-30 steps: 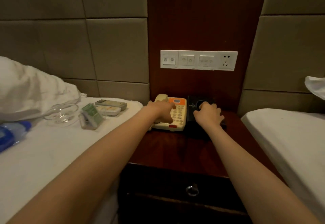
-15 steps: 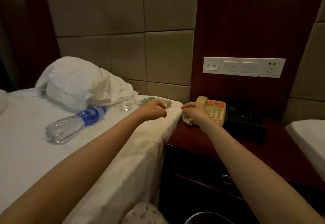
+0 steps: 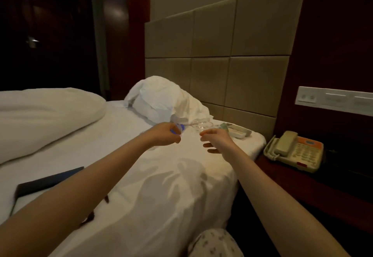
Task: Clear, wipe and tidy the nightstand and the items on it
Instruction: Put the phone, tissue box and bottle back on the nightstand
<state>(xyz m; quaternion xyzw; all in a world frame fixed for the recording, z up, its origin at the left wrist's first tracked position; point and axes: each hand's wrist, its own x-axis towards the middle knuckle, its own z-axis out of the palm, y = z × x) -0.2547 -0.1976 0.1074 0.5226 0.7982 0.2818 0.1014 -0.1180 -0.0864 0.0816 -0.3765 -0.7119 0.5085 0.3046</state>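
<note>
One telephone point(image 3: 293, 151) lengthwise wallward (seemingly)

Hotel bedroom, white-sheeted bed point(image 3: 171, 196), padded headboard point(image 3: 212, 44), bedside telephone point(image 3: 296, 151), wall switch panel point(image 3: 333, 100)

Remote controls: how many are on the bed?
2, side by side at the far right corner of the bed: grey remote behind white remote. Blurred; others may be hidden.

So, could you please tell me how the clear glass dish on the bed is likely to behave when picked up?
The glass dish looks rigid and probably breakable, so gentle handling seems wise. Its smooth surface may be slippery. Resting on the soft bed sheet beyond the right hand, it would likely tip rather than slide if pushed.
</note>
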